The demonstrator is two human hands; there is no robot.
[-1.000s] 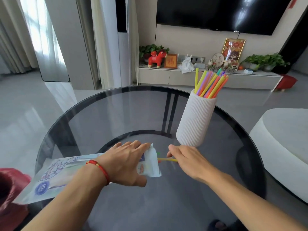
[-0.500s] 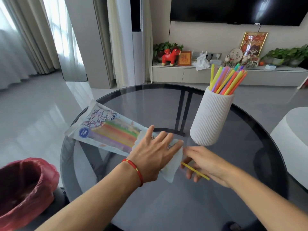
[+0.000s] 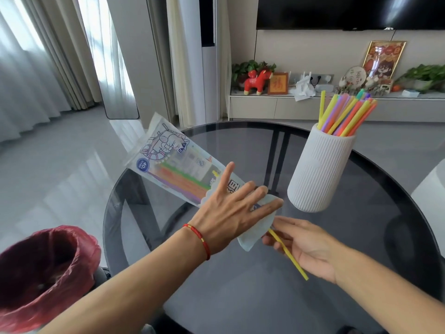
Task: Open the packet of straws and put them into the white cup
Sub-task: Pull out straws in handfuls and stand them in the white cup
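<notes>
A clear straw packet [image 3: 173,169] with a cat drawing still holds several coloured straws. It is lifted off the round glass table [image 3: 361,249] and slants up to the left. My left hand [image 3: 231,210] grips its open lower end, fingers spread over the plastic. My right hand [image 3: 305,244], just below that opening, pinches a yellow straw [image 3: 289,255] that is mostly out of the packet. The ribbed white cup [image 3: 315,177] stands upright to the right, with several straws [image 3: 344,116] fanned out of its top.
A bin lined with a red bag [image 3: 41,276] sits on the floor at lower left, beside the table. A pale sofa edge [image 3: 433,189] shows at the right. A TV cabinet with ornaments [image 3: 313,104] lines the far wall.
My left hand has swung the packet from flat and pointing left to tilted up and away. My right hand has drawn the yellow straw further out, down and to the right.
</notes>
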